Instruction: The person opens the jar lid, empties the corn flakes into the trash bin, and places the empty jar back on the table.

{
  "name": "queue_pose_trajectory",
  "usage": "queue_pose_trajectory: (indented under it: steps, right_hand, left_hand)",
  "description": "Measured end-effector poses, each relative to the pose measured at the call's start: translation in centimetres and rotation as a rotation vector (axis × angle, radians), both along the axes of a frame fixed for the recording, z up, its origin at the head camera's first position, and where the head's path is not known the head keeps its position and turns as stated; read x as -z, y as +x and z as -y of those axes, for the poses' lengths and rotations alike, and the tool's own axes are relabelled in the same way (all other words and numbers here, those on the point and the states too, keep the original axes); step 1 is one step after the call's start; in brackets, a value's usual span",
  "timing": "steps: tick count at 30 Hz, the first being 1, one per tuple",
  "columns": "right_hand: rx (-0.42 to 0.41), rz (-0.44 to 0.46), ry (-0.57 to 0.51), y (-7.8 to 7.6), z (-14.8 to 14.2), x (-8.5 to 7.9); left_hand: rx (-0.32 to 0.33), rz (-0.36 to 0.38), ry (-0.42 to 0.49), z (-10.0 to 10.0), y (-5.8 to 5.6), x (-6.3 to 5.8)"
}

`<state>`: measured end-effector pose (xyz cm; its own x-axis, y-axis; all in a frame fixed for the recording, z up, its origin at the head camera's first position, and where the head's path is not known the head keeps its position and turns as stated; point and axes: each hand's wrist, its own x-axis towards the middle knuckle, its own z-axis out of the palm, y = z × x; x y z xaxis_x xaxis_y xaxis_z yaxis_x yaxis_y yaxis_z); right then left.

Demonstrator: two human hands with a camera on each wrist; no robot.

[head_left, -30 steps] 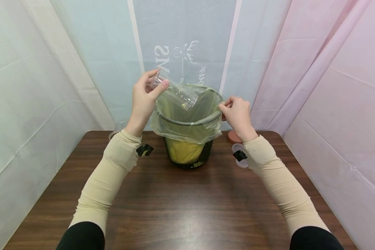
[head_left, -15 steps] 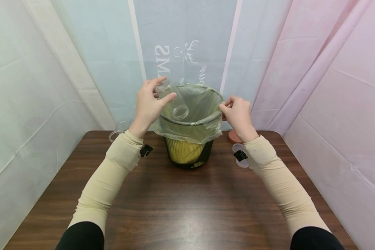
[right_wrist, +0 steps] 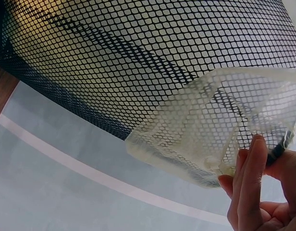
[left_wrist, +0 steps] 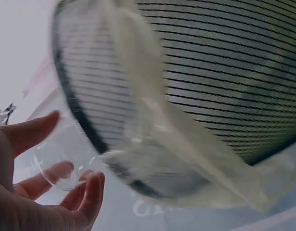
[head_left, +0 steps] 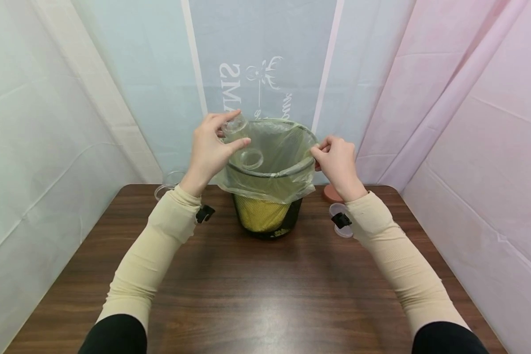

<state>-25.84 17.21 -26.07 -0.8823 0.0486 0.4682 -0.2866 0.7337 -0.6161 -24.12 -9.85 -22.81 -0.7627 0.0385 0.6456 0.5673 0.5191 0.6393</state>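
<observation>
My left hand [head_left: 209, 150] grips a clear plastic jar [head_left: 236, 128] between thumb and fingers, tilted with its mouth down over the bin's opening. In the left wrist view the fingers curl about the jar's base [left_wrist: 66, 168], and its lower part overlaps the liner. The black mesh trash bin [head_left: 265, 216] stands upright on the table, lined with a thin, pale yellow-green bag [head_left: 265, 188] folded over the rim. At the bin's right side my right hand [head_left: 339, 164] pinches the rim through the bag. In the right wrist view, fingers [right_wrist: 251, 178] press the liner's folded edge.
Behind my left forearm, a clear round container [head_left: 170, 183] shows partly at the table's back edge. By the right wrist lie a reddish-brown round lid [head_left: 331, 193] and clear lids [head_left: 342, 231]. Fabric curtains [head_left: 150, 73] surround the wooden table [head_left: 256, 295] at the back and sides.
My left hand has turned the jar from a slant to nearly mouth-down and moved it slightly right and lower. Yellowish bits seen inside it earlier no longer show. The right hand stays put.
</observation>
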Motion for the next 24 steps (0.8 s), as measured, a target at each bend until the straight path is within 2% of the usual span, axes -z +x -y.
queue_pose_trajectory:
  steps: [4,6,10,12,18,22,24]
  right_hand:
    - [0.005,-0.007,0.009,-0.06,0.03,0.05]
    - [0.005,-0.008,0.008,-0.06,0.03,0.07]
    - [0.0,0.006,0.0,-0.07,0.0,0.15]
    - [-0.003,0.013,-0.007,-0.09,-0.02,0.16]
    - [0.001,0.006,-0.004,-0.15,-0.09,0.14]
    - [0.001,0.003,0.001,-0.21,-0.07,0.18]
    - [0.0,0.003,-0.001,-0.23,-0.07,0.2]
  left_hand:
    - [0.086,0.033,0.142,0.04,0.19,-0.27]
    - [0.08,0.016,0.112,0.0,0.07,-0.17]
    - [-0.01,-0.049,-0.023,-0.03,-0.12,0.27]
    - [-0.035,-0.07,-0.042,-0.01,-0.07,0.35]
    - [-0.022,-0.036,0.011,0.08,0.39,0.14]
    - [0.024,-0.002,0.146,0.11,0.6,0.09]
    - [0.024,-0.021,0.147,0.08,0.57,0.16]
